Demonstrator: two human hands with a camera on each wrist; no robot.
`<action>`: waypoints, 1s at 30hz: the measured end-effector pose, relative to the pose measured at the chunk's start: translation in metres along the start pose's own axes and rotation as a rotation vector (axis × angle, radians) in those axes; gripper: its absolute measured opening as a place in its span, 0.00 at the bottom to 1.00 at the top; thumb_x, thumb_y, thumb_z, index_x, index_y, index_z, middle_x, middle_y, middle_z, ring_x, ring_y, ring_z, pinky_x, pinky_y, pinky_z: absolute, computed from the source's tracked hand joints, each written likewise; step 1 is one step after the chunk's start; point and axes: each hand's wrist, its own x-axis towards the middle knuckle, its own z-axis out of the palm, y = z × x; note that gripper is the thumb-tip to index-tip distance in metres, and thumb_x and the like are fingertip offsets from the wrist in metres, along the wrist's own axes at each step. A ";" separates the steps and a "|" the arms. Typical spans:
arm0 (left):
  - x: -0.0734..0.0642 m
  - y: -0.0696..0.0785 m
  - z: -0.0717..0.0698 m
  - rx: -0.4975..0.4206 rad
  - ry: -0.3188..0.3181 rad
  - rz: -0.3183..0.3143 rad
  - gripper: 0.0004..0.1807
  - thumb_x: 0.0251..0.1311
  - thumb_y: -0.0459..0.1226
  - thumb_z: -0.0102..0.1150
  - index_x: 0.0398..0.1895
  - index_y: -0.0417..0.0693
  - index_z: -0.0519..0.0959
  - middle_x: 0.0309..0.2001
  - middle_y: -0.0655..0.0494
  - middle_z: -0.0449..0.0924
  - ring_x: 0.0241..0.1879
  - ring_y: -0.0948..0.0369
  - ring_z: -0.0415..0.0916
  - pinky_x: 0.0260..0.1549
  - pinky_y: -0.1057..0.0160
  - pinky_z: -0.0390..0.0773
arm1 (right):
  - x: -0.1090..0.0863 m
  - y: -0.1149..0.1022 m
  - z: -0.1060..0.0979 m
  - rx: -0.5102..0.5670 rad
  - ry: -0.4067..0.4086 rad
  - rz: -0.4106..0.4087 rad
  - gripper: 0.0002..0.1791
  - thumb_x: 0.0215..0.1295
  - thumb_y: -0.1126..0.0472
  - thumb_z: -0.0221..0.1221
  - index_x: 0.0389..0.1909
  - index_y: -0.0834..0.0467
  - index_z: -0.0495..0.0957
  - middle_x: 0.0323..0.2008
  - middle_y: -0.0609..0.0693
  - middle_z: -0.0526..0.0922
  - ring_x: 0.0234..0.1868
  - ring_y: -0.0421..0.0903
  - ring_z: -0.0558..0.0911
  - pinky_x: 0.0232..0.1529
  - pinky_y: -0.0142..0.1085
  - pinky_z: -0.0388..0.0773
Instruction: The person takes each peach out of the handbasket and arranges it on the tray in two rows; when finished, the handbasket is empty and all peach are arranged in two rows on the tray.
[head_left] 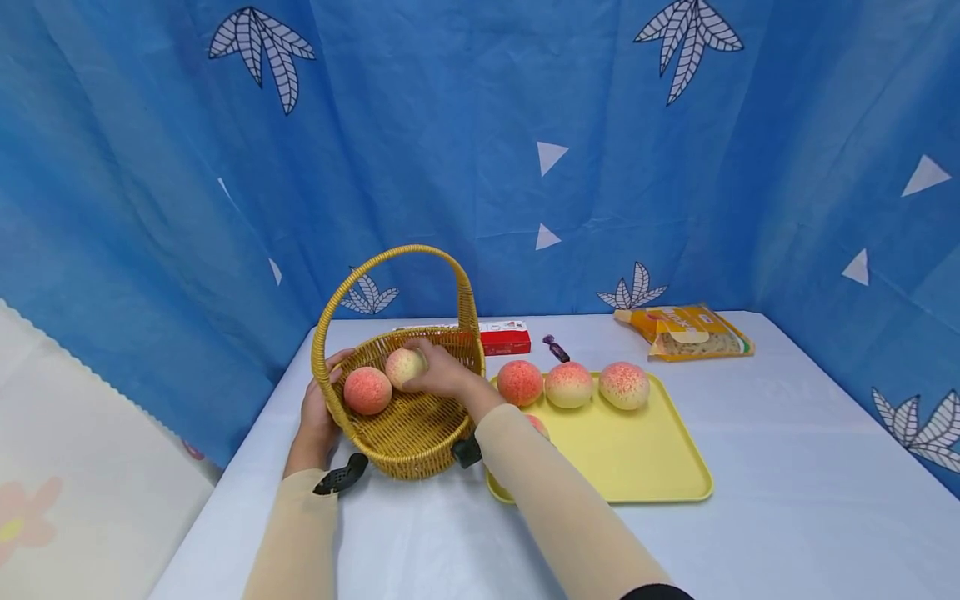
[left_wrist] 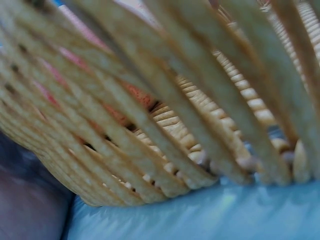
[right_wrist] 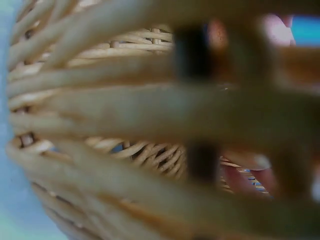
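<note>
My left hand (head_left: 321, 410) grips the left side of a golden wicker basket (head_left: 420, 463), its fingertips at the rim beside the tall handle. Inside, a reddish-pink peach (head_left: 367, 391) lies against the left wall. My right hand (head_left: 442, 372) reaches into the basket and holds a pale yellow peach (head_left: 403, 369) just behind the pink one. Woven strands of the basket (left_wrist: 150, 145) fill the left wrist view, with pink showing through the gaps. In the right wrist view, blurred strands (right_wrist: 125, 112) hide most of the right hand's fingers.
To the right, a yellow tray (head_left: 637, 467) bears several peaches (head_left: 568, 385), one partly behind the right forearm. Behind stand a red-and-white box (head_left: 505, 340), a small purple-wrapped candy (head_left: 557, 348) and an orange food bag (head_left: 690, 332). A blue curtain (head_left: 480, 167) closes the back.
</note>
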 end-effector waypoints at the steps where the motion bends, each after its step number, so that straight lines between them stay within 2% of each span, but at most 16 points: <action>1: 0.000 0.000 0.000 -0.001 -0.001 0.003 0.25 0.78 0.43 0.37 0.74 0.50 0.63 0.69 0.59 0.65 0.67 0.64 0.62 0.59 0.75 0.68 | 0.000 0.000 0.001 -0.003 0.007 -0.003 0.38 0.61 0.56 0.67 0.71 0.47 0.62 0.66 0.55 0.70 0.62 0.51 0.73 0.64 0.47 0.73; 6: 0.000 -0.001 -0.001 0.011 0.000 0.015 0.25 0.78 0.44 0.38 0.74 0.50 0.63 0.70 0.58 0.65 0.67 0.65 0.62 0.59 0.75 0.67 | 0.001 0.000 0.002 -0.012 0.037 -0.019 0.33 0.63 0.58 0.66 0.67 0.51 0.64 0.62 0.54 0.75 0.57 0.49 0.77 0.59 0.44 0.76; 13: 0.001 -0.002 0.000 -0.005 -0.010 0.024 0.25 0.78 0.43 0.38 0.74 0.51 0.64 0.68 0.60 0.67 0.66 0.65 0.63 0.59 0.75 0.68 | -0.002 -0.002 0.001 -0.055 0.087 -0.024 0.25 0.65 0.55 0.65 0.58 0.49 0.66 0.58 0.52 0.79 0.55 0.48 0.78 0.57 0.40 0.76; 20: 0.001 -0.001 0.002 -0.014 -0.007 0.004 0.25 0.78 0.42 0.37 0.74 0.49 0.63 0.69 0.57 0.65 0.67 0.64 0.62 0.59 0.74 0.67 | -0.001 -0.002 0.003 -0.077 0.120 -0.001 0.22 0.64 0.56 0.67 0.54 0.49 0.67 0.56 0.52 0.79 0.50 0.46 0.79 0.49 0.37 0.79; 22: -0.001 0.000 0.003 -0.015 -0.002 -0.006 0.25 0.78 0.42 0.36 0.74 0.49 0.63 0.70 0.57 0.64 0.67 0.64 0.62 0.60 0.74 0.67 | -0.001 -0.001 0.004 -0.089 0.126 0.001 0.24 0.63 0.56 0.67 0.56 0.49 0.68 0.57 0.51 0.78 0.52 0.47 0.79 0.52 0.39 0.79; 27: 0.000 -0.001 0.002 -0.009 -0.003 -0.003 0.25 0.78 0.41 0.36 0.74 0.49 0.63 0.70 0.57 0.64 0.68 0.63 0.61 0.60 0.74 0.66 | -0.001 -0.001 0.006 -0.187 0.120 -0.005 0.34 0.63 0.53 0.67 0.68 0.50 0.67 0.62 0.52 0.74 0.60 0.49 0.77 0.61 0.45 0.76; 30: 0.001 -0.003 0.001 -0.002 0.001 0.000 0.25 0.78 0.42 0.36 0.74 0.50 0.63 0.71 0.57 0.63 0.69 0.64 0.61 0.60 0.74 0.66 | -0.002 -0.002 0.007 -0.234 0.106 -0.004 0.36 0.63 0.52 0.67 0.71 0.51 0.67 0.61 0.53 0.72 0.58 0.49 0.78 0.60 0.46 0.76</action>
